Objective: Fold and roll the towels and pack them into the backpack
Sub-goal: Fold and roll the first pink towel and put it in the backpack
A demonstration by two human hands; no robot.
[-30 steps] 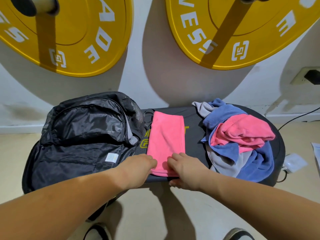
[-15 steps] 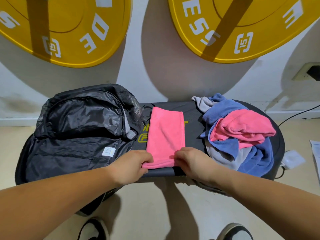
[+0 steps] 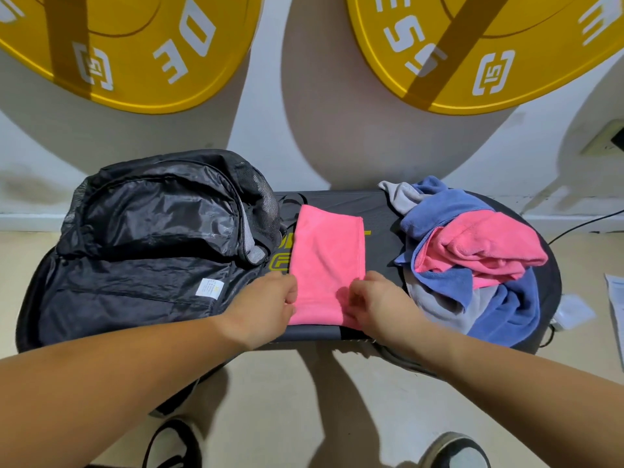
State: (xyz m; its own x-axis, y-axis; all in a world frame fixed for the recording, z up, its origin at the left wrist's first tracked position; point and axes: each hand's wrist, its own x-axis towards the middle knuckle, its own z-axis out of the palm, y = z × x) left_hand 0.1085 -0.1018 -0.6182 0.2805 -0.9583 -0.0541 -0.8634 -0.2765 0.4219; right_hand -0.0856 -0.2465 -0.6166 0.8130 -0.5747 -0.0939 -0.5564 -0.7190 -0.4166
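Head view: fingertips of the left hand curl onto the near left edge of the folded pink towel, and the right hand pinches the near right edge, fingers bent and closed on the cloth. That towel lies as a long strip on the black bench pad, dead centre. At nine o'clock the black backpack gapes open, touching the pad; at three o'clock a heap of blue, grey and pink towels waits. Folding looks done, rolling is the step in hand. Next call: tuck the near edge over tight and roll toward twelve o'clock, both sides level.
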